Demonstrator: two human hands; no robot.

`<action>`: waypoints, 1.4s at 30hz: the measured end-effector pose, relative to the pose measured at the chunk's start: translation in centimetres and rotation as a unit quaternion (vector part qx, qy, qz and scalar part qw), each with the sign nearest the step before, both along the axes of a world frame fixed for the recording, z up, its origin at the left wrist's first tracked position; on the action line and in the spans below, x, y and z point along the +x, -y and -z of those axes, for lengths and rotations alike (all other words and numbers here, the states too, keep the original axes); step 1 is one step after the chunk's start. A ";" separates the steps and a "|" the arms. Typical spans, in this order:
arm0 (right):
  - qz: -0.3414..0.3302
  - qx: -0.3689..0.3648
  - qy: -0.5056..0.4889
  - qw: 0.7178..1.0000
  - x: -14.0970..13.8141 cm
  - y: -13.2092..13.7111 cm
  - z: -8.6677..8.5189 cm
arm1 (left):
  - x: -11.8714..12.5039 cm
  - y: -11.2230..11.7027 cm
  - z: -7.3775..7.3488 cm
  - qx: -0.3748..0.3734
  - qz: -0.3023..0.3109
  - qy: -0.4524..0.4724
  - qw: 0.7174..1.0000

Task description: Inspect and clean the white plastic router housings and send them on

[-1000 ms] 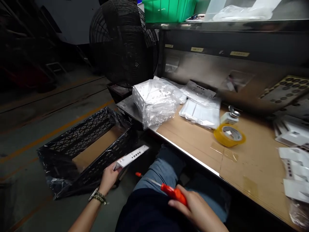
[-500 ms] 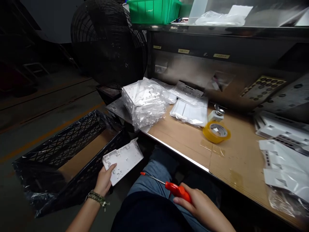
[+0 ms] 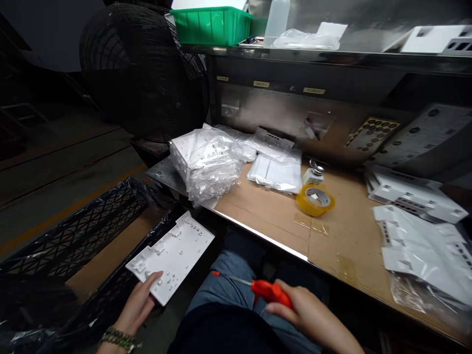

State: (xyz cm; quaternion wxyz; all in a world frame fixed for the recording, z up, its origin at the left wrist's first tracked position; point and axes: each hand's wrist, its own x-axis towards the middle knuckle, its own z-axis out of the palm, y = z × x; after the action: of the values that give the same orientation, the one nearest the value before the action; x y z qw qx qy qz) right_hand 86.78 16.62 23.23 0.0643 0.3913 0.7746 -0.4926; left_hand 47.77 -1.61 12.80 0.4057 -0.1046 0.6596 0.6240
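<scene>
My left hand (image 3: 139, 304) grips one corner of a white plastic panel (image 3: 177, 255), thumb on top and fingers beneath. The panel has small posts and clips on its upper face and is held in the air between the crate and the bench edge. In my right hand (image 3: 298, 305) is a red-handled tool (image 3: 271, 292) with a thin metal shaft and an orange-red tip, like a screwdriver, pointing left above my lap. My fingers are wrapped round its handle. The tool and the panel are apart.
A black lined crate (image 3: 106, 211) stands at left, with a large fan (image 3: 143, 73) behind it. On the cardboard-covered bench (image 3: 265, 216) are bagged white panels (image 3: 206, 162), yellow tape (image 3: 315, 200), a small pump bottle (image 3: 313, 174) and more white parts (image 3: 416, 196). A shelf holds a green bin (image 3: 212, 27).
The panel has moved left and nearer to me with my left hand, and more of its face shows. My right hand still holds the red tool. The view has turned slightly right.
</scene>
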 end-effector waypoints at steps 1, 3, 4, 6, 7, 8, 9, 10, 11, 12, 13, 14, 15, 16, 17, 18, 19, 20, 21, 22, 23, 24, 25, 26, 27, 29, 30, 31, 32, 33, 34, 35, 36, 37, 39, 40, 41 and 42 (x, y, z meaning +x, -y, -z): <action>0.041 -0.032 -0.029 0.998 1.0 -0.7 -0.2 | -0.5 0.5 -0.4 -0.002 0.016 0.012 1.000; 0.144 -0.104 -0.098 0.979 3.6 -2.4 -0.7 | -1.5 1.3 -1.3 -0.012 0.036 0.055 0.998; 0.204 -0.125 -0.128 0.962 5.0 -3.5 -1.0 | -1.9 1.6 -1.7 -0.019 0.034 0.087 0.995; 0.332 -0.114 -0.179 0.919 7.9 -6.3 -1.6 | -2.1 1.3 -2.7 -0.024 0.021 0.159 0.987; 0.388 -0.087 -0.204 0.895 9.1 -8.0 -1.9 | -1.9 0.7 -3.3 -0.021 0.019 0.189 0.982; 0.436 -0.052 -0.229 0.869 10.0 -9.8 -2.0 | -1.5 -0.3 -4.1 -0.017 0.024 0.210 0.977; 0.472 -0.019 -0.243 0.847 10.6 -11.7 -2.1 | -0.8 -1.6 -4.9 -0.006 0.041 0.223 0.974; 0.503 0.018 -0.239 0.831 11.0 -13.7 -2.2 | 0.1 -3.2 -5.9 0.000 0.061 0.224 0.973; 0.521 0.051 -0.217 0.824 11.1 -15.6 -2.1 | 1.2 -5.1 -7.1 0.005 0.077 0.215 0.974; 0.535 0.082 -0.185 0.820 11.1 -17.4 -2.0 | 2.4 -7.2 -8.2 0.037 0.114 0.207 0.971; 0.544 0.106 -0.158 0.817 10.9 -18.9 -1.9 | 3.6 -9.3 -9.4 0.057 0.146 0.201 0.967; 0.550 0.128 -0.131 0.815 10.8 -20.1 -1.7 | 4.7 -11.4 -10.6 0.076 0.179 0.206 0.959; 0.554 0.149 -0.112 0.811 10.6 -21.0 -1.6 | 5.8 -13.4 -11.7 0.097 0.213 0.217 0.948; 0.556 0.169 -0.099 0.808 10.6 -21.5 -1.5 | 6.8 -15.1 -12.6 0.105 0.236 0.232 0.938; 0.555 0.192 -0.089 0.805 10.7 -21.6 -1.5 | 7.5 -16.6 -13.4 0.115 0.260 0.245 0.927; 0.551 0.216 -0.082 0.802 10.9 -21.4 -1.5 | 8.1 -17.8 -13.9 0.121 0.277 0.252 0.919; 0.544 0.237 -0.082 0.800 11.1 -21.0 -1.7 | 8.5 -18.9 -14.3 0.127 0.286 0.250 0.916; 0.535 0.256 -0.088 0.801 11.4 -20.2 -1.9 | 8.7 -19.7 -14.4 0.133 0.292 0.242 0.916; 0.522 0.270 -0.100 0.803 11.5 -19.3 -2.2 | 8.8 -20.4 -14.4 0.133 0.292 0.231 0.918; 0.509 0.278 -0.115 0.807 11.6 -18.2 -2.5 | 8.9 -21.0 -14.4 0.130 0.292 0.222 0.921; 0.494 0.282 -0.130 0.812 11.5 -17.1 -2.9 | 8.9 -21.5 -14.3 0.120 0.291 0.215 0.925; 0.480 0.280 -0.151 0.817 11.3 -15.9 -3.3 | 9.1 -22.0 -14.3 0.107 0.293 0.208 0.927; 0.466 0.268 -0.179 0.824 11.0 -14.8 -3.7 | 9.3 -22.4 -14.4 0.095 0.301 0.203 0.927; 0.451 0.243 -0.216 0.831 10.5 -13.8 -4.2 | 9.7 -22.8 -14.7 0.086 0.312 0.199 0.925; 0.435 0.204 -0.257 0.838 10.0 -13.0 -4.6 | 10.2 -23.1 -15.0 0.079 0.328 0.198 0.921; 0.405 0.093 -0.332 0.847 8.9 -11.7 -5.2 | 11.3 -23.5 -15.8 0.079 0.362 0.194 0.908; 0.393 0.038 -0.355 0.848 8.4 -11.3 -5.4 | 11.9 -23.6 -16.2 0.086 0.375 0.186 0.904; 0.388 -0.001 -0.365 0.846 7.9 -11.0 -5.6 | 12.5 -23.6 -16.7 0.094 0.385 0.172 0.902; 0.390 -0.021 -0.371 0.843 7.5 -10.8 -5.6 | 13.0 -23.5 -17.1 0.103 0.392 0.150 0.902; 0.397 -0.026 -0.375 0.837 7.2 -10.6 -5.6 | 13.4 -23.4 -17.4 0.112 0.396 0.125 0.903; 0.408 -0.022 -0.378 0.830 7.0 -10.5 -5.6 | 13.6 -23.3 -17.7 0.116 0.399 0.100 0.904; 0.423 -0.019 -0.381 0.822 6.9 -10.4 -5.5 | 13.7 -23.1 -18.0 0.112 0.404 0.081 0.905; 0.436 -0.019 -0.383 0.814 6.8 -10.4 -5.3 | 13.8 -22.9 -18.2 0.105 0.407 0.065 0.905; 0.444 -0.022 -0.384 0.809 6.8 -10.4 -5.2 | 13.7 -22.8 -18.4 0.096 0.407 0.053 0.907; 0.448 -0.023 -0.385 0.807 7.0 -10.4 -4.7 | 13.6 -22.7 -18.7 0.081 0.405 0.039 0.910; 0.445 -0.020 -0.387 0.807 7.1 -10.4 -4.5 | 13.6 -22.7 -18.8 0.078 0.403 0.035 0.911; 0.443 -0.015 -0.389 0.808 7.2 -10.4 -4.3 | 13.7 -22.8 -19.0 0.077 0.402 0.034 0.912; 0.443 -0.013 -0.391 0.807 7.4 -10.4 -4.1 | 13.9 -22.9 -19.1 0.079 0.401 0.035 0.912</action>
State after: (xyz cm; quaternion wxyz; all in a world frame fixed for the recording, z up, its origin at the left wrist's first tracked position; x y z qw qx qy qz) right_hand 94.15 27.05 27.30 -0.4637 0.4656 0.4702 -0.5892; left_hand 61.62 21.33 31.86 0.6521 0.1792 0.5797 0.4546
